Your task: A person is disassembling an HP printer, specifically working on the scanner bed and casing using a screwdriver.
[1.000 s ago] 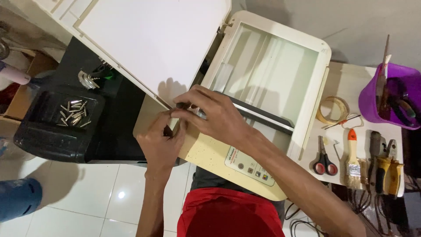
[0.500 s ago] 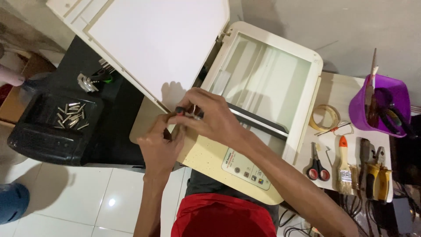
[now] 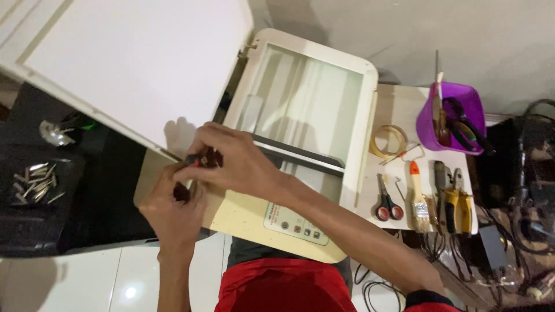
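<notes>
A cream flatbed printer-scanner (image 3: 358,104) lies in front of me with its white lid (image 3: 133,63) swung open to the left and the glass bed bare. My right hand (image 3: 240,164) is closed around a small dark tool with a red part (image 3: 196,160) at the printer's near left corner, by the lid hinge. My left hand (image 3: 170,208) presses against the same corner just below it, fingers curled; what it grips is hidden. A button panel (image 3: 292,222) sits on the printer's front edge.
To the right, a white board holds a tape roll (image 3: 387,141), scissors (image 3: 386,202), a brush (image 3: 417,196), pliers (image 3: 454,199) and a purple tub of tools (image 3: 454,118). A black tray with metal bits (image 3: 34,185) sits at left. Cables (image 3: 520,231) lie far right.
Both hands stay at the printer's left corner, working the small tool. The camera view has shifted slightly, so the whole scene sits a little more to the left.
</notes>
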